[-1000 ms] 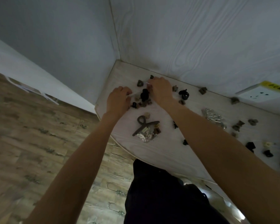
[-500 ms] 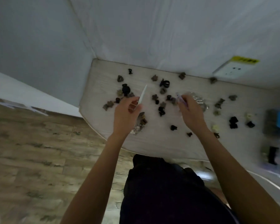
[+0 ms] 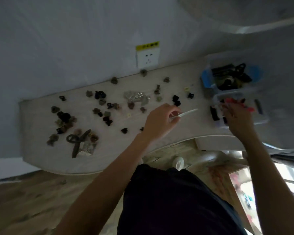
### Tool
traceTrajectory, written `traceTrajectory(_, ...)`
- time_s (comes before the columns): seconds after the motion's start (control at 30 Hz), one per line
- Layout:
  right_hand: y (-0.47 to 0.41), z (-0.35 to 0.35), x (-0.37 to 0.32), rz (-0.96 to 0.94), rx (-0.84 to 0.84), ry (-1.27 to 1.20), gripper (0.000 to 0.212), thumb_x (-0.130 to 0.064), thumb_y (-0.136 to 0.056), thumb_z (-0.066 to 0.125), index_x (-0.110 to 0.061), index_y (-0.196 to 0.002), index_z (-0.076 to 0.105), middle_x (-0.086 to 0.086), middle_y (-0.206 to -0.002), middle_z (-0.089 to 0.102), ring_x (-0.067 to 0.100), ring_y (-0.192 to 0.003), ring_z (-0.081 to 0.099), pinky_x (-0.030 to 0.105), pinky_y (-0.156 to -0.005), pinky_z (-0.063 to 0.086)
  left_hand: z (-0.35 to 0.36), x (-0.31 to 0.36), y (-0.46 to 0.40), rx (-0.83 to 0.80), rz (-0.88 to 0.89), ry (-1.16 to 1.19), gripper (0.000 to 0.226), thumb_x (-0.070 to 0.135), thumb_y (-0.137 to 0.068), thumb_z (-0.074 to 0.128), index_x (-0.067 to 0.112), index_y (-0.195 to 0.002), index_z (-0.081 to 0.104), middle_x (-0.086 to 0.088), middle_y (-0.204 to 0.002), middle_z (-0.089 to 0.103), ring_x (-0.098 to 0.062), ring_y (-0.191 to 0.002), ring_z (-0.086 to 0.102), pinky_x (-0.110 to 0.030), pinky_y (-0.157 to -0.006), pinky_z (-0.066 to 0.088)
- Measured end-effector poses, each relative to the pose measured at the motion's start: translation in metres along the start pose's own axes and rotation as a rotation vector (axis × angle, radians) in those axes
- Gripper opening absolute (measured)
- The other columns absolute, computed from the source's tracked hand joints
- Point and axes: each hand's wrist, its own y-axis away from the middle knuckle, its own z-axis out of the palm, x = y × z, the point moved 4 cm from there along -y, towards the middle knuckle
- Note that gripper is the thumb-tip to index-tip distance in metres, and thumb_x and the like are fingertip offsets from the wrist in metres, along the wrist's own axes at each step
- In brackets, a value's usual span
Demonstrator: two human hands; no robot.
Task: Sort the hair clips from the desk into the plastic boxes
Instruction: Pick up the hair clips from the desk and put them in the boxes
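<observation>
Several small dark and brown hair clips (image 3: 64,117) lie scattered over the pale desk (image 3: 109,153). My left hand (image 3: 159,122) hovers above the desk's middle, shut on a long white clip (image 3: 187,113) that points right. My right hand (image 3: 236,116) reaches into the near clear plastic box (image 3: 261,119), which holds red and dark clips; whether its fingers grip anything is blurred. Behind it stands a blue-handled plastic box (image 3: 205,78) filled with larger dark clips.
A large brown clip (image 3: 78,141) lies on a shiny wrapper at the desk's front left. A silver foil piece (image 3: 134,96) sits mid-desk. A wall socket (image 3: 147,56) is on the wall behind. Wooden floor lies below the desk's curved front edge.
The view swung right and the boxes came into sight. Both hands moved right from the clip pile; the left carries the white clip, the right has reached the near box.
</observation>
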Motion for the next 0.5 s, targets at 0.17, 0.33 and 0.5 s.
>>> traceTrajectory(0.17, -0.036, -0.03, 0.077, 0.054, -0.018, 0.109, 0.038, -0.024, -0.092, 0.043, 0.002, -0.115, 0.059, 0.031, -0.113, 0.059, 0.042, -0.103, 0.056, 0.041, -0.091, 0.041, 0.09, 0.066, -0.06, -0.087, 0.076, -0.1, 0.018, 0.027, -0.088, 0.06, 0.018, -0.102, 0.065, 0.0, -0.096, 0.068, -0.014, -0.087, 0.061, -0.029, -0.073, 0.048)
traceTrajectory(0.33, -0.055, -0.045, 0.099, -0.099, -0.036, 0.168, 0.032, -0.018, -0.093, 0.046, 0.002, -0.112, 0.061, 0.031, -0.107, 0.062, 0.044, -0.098, 0.058, 0.046, -0.087, 0.044, 0.153, 0.1, -0.1, -0.028, 0.05, -0.188, 0.029, 0.03, -0.087, 0.06, 0.018, -0.114, 0.061, -0.002, -0.108, 0.068, -0.018, -0.099, 0.061, -0.033, -0.078, 0.051)
traceTrajectory(0.5, -0.062, -0.035, 0.106, -0.256, -0.102, 0.273, 0.027, -0.007, -0.087, 0.052, -0.012, -0.111, 0.065, 0.024, -0.104, 0.065, 0.041, -0.092, 0.059, 0.046, -0.078, 0.048, 0.156, 0.095, -0.09, 0.089, 0.049, -0.103, 0.03, 0.03, -0.09, 0.057, 0.02, -0.117, 0.059, 0.0, -0.111, 0.066, -0.017, -0.1, 0.059, -0.029, -0.084, 0.047)
